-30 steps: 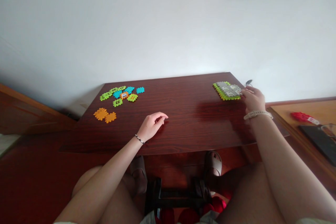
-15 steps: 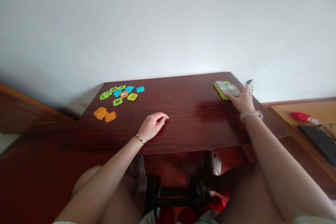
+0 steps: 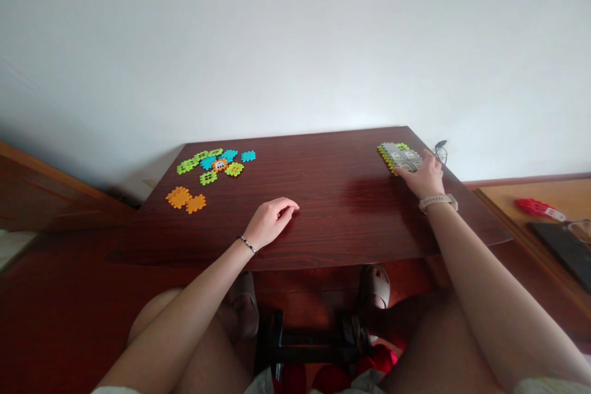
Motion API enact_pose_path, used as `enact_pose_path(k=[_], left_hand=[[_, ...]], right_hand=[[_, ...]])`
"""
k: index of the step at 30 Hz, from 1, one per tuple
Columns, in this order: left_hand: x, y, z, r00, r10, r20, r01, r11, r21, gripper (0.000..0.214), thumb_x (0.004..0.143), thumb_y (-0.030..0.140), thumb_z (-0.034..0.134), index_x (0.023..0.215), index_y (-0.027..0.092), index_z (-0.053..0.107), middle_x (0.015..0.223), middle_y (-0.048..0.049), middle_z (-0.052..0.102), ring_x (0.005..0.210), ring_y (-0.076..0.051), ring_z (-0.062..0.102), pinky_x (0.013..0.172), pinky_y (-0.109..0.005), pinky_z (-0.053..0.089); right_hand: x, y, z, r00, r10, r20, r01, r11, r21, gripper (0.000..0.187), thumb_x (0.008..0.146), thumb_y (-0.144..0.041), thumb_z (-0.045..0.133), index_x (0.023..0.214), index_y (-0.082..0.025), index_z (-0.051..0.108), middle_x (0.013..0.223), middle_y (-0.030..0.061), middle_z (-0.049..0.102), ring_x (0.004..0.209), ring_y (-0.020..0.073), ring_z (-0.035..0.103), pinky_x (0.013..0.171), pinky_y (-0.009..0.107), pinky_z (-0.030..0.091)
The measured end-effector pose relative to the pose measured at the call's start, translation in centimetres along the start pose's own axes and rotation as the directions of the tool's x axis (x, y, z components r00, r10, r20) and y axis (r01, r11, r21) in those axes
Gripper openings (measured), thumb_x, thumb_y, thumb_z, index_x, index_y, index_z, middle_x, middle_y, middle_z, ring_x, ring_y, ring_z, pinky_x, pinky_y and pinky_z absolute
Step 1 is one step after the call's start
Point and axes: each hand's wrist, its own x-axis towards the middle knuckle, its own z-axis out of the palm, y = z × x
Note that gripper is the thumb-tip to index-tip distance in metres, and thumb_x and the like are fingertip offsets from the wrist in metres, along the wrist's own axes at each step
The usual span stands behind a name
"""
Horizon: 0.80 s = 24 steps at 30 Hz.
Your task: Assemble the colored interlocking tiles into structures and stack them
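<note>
pile of grey and green tiles (image 3: pixel 398 156): already stacked, far right of surface (image 3: pixel 318 221); right hand (image 3: pixel 423 180) at near edge, thumb and fingers spread. left hand (image 3: pixel 268 221): fingertips together, nothing visible held. not neatly stacked: mixed tiles (image 3: pixel 207 162), orange tiles (image 3: pixel 177 197), left side.

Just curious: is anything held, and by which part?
The right hand spans the near right corner of grey, toothed, windowed panels; gripping can't be told. The left hand appears empty.

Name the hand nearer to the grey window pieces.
Right. The right hand is at the near right corner of the grey window pieces; the left hand is well away, to their left and closer to the front edge of the table.
</note>
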Motion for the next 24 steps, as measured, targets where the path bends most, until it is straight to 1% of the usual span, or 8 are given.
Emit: enact_pose_path(k=[6,10,13,19,24], left_hand=[[-0.07,0.16,0.02,1.0,0.012,0.005,-0.012,1.0,0.009,0.021,0.105,0.019,0.056,0.103,0.024,0.076,0.105,-0.0023,0.082,0.091,-0.02,0.077,0.085,-0.03,0.057],[-0.1,0.15,0.04,1.0,0.013,0.011,-0.013,1.0,0.023,0.021,0.106,0.02,0.055,0.104,0.024,0.076,0.105,-0.0028,0.082,0.094,-0.021,0.077,0.088,-0.032,0.058],[-0.14,0.11,0.05,1.0,0.015,0.018,-0.015,0.999,0.029,0.021,0.106,0.019,0.055,0.104,0.024,0.076,0.107,-0.0026,0.082,0.097,-0.021,0.077,0.09,-0.033,0.058],[-0.22,0.07,0.08,0.999,0.026,0.025,-0.027,0.999,0.034,0.021,0.106,0.019,0.055,0.105,0.024,0.075,0.109,-0.0026,0.082,0.101,-0.021,0.077,0.094,-0.034,0.059],[-0.2,0.12,0.14,0.999,0.038,0.032,-0.039,0.998,0.043,0.021,0.106,0.019,0.054,0.104,0.025,0.074,0.108,-0.0026,0.082,0.103,-0.022,0.077,0.097,-0.036,0.059]], right_hand=[[-0.43,-0.24,-0.41,0.999,0.013,0.032,-0.013,1.0,-0.012,0.118,0.074,-0.065,0.079,0.166,-0.012,0.028,0.161,0.0297,0.042,0.152,0.0528,0.038,0.127,0.065,0.03],[-0.5,-0.51,-0.26,0.998,0.046,0.029,-0.045,0.998,-0.042,0.121,0.075,-0.067,0.079,0.168,-0.012,0.026,0.161,0.0304,0.04,0.15,0.0527,0.039,0.125,0.064,0.033],[-0.48,-0.73,-0.11,0.997,0.067,0.024,-0.066,0.996,-0.065,0.123,0.073,-0.068,0.081,0.169,-0.013,0.027,0.162,0.0303,0.04,0.149,0.0533,0.04,0.123,0.065,0.035],[-0.55,-0.86,-0.27,0.999,0.032,0.004,-0.032,0.998,-0.055,0.123,0.073,-0.069,0.08,0.168,-0.011,0.028,0.158,0.03,0.044,0.149,0.0527,0.041,0.125,0.063,0.033],[-0.81,-0.83,-0.6,1.0,0.024,-0.006,-0.024,0.998,-0.052,0.123,0.072,-0.07,0.079,0.167,-0.011,0.028,0.157,0.03,0.044,0.146,0.0543,0.042,0.124,0.065,0.032]])
